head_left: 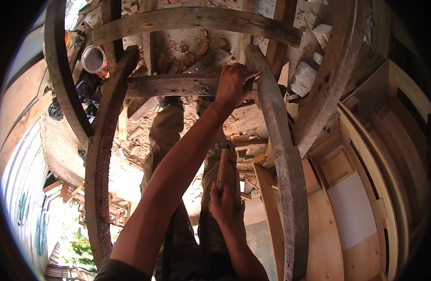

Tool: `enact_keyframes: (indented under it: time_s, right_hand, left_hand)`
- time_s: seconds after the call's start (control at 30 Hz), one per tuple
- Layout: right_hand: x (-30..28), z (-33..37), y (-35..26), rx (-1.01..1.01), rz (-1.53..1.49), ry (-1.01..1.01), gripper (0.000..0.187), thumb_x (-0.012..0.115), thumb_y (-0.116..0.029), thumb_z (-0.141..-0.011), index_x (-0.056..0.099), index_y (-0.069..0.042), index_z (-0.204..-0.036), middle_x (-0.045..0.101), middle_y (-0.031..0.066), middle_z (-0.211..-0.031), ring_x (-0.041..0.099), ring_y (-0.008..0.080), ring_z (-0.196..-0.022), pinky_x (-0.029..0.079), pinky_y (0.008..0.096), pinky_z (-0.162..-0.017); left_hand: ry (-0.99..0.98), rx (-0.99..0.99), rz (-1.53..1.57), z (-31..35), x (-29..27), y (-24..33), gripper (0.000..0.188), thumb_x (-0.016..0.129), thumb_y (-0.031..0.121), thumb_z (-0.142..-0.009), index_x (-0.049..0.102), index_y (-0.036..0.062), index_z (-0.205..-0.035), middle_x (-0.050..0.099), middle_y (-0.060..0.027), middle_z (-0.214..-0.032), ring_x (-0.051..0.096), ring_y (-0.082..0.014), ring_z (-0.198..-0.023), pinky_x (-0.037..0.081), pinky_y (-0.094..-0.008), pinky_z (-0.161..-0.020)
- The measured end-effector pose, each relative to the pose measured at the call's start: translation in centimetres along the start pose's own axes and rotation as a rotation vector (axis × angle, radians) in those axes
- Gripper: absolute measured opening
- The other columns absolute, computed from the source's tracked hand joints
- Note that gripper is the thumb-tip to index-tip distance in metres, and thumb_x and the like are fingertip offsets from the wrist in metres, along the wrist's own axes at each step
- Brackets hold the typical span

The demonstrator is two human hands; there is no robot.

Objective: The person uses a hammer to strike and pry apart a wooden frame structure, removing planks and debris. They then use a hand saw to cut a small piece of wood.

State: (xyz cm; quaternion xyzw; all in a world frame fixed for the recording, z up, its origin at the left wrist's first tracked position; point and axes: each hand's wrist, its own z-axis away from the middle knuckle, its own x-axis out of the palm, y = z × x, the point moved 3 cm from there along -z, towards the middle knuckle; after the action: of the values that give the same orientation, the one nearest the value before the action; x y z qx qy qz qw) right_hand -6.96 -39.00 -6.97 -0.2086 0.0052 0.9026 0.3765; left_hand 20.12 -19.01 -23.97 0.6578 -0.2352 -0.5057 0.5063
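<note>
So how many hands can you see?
2. The left hand is up by the end of a wooden crossbar. The right hand is lower down, gripping a hammer. I see no others.

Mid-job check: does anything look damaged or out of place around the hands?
Yes: wood scraps and rubble litter the floor, untidy underfoot. The frame also looks worn, pitted and rough-edged.

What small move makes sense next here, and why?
Probably raising the hammer toward the left hand: the right hand holds it low by its handle, while the left's fingers seem pinched where the crossbeam meets a long wooden beam. What they pinch, if anything, is unclear.
</note>
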Motion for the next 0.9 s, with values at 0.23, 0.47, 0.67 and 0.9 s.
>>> enact_keyframes:
  time_s: [0.23,0.47,0.67,0.9]
  right_hand:
    - [0.1,0.0,0.2,-0.003,0.044,0.02,0.029,0.059,-0.033,-0.096,0.047,-0.008,-0.086,0.046,-0.0006,-0.057,0.045,0.0091,-0.04,0.035,0.0268,-0.036]
    - [0.1,-0.2,0.3,-0.056,0.068,0.036,0.028,0.057,-0.033,-0.097,0.047,-0.007,-0.092,0.046,-0.0005,-0.058,0.044,0.0085,-0.042,0.034,0.026,-0.037]
    - [0.1,0.1,0.2,-0.038,0.033,0.028,0.028,0.054,-0.033,-0.099,0.047,-0.007,-0.099,0.045,-0.0007,-0.061,0.041,0.0072,-0.043,0.033,0.0241,-0.037]
    - [0.1,0.5,-0.7,-0.008,-0.049,-0.007,0.029,0.051,-0.033,-0.1,0.047,-0.006,-0.108,0.044,-0.001,-0.064,0.038,0.0056,-0.044,0.032,0.0219,-0.037]
  left_hand:
    - [-0.219,-0.105,0.148,-3.6,-0.5,1.5,0.018,0.065,0.014,-0.087,0.071,0.0079,-0.103,0.07,-0.0122,-0.082,0.067,-0.0301,-0.081,0.053,-0.0396,-0.074]
    - [-0.395,-0.18,0.087,-4.0,0.6,0.2,0.019,0.062,0.022,-0.09,0.07,0.01,-0.102,0.071,-0.0148,-0.09,0.069,-0.0325,-0.08,0.054,-0.0414,-0.074]
    - [-0.375,-0.128,0.078,-4.0,0.6,0.0,0.019,0.061,0.021,-0.09,0.07,0.0096,-0.103,0.072,-0.0135,-0.089,0.07,-0.0305,-0.076,0.054,-0.0396,-0.072]
    - [-0.407,-0.169,0.105,-4.0,0.5,0.0,0.02,0.066,0.021,-0.088,0.071,0.0104,-0.104,0.071,-0.0157,-0.091,0.07,-0.0317,-0.08,0.054,-0.0404,-0.072]
